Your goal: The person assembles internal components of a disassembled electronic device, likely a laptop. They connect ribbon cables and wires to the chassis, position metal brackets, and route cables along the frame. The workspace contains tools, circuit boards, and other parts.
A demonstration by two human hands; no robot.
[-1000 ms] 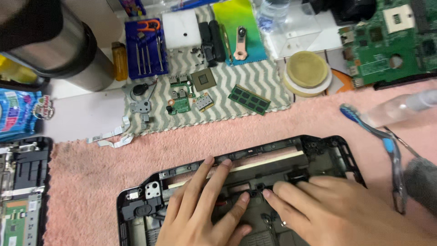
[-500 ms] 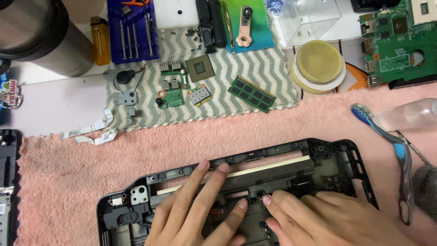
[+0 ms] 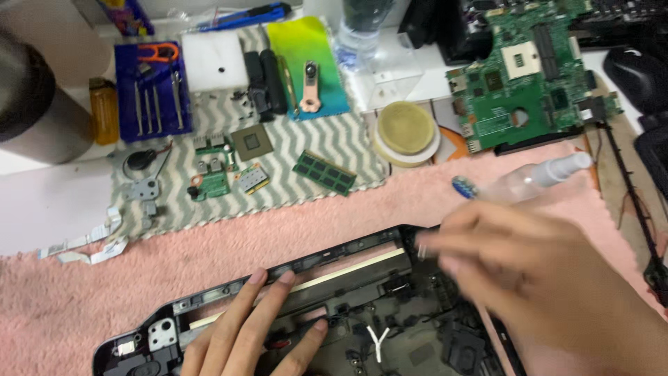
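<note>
A black laptop bottom case (image 3: 348,268), stripped of its board, lies on a pink towel (image 3: 209,257) at the lower middle. My left hand (image 3: 257,327) rests flat on the case's left half, fingers spread, fingertips at the rear rim. Lifted above the case's right side, my right hand (image 3: 550,278) is blurred by motion, its fingers stretched out and nothing visible in it. Just beyond it lie a clear spray bottle (image 3: 536,177) and a blue brush head (image 3: 463,186).
A zigzag cloth holds a memory stick (image 3: 323,173), a processor chip (image 3: 252,141) and small green boards (image 3: 212,174). Behind stand a blue tool case (image 3: 154,87), a round tin (image 3: 406,131), a green motherboard (image 3: 529,83) and a grey cylinder (image 3: 35,104) at the far left.
My right hand has lifted off the case and swung up and to the right, toward the spray bottle. My left hand stays on the case. The view has shifted left and closer.
</note>
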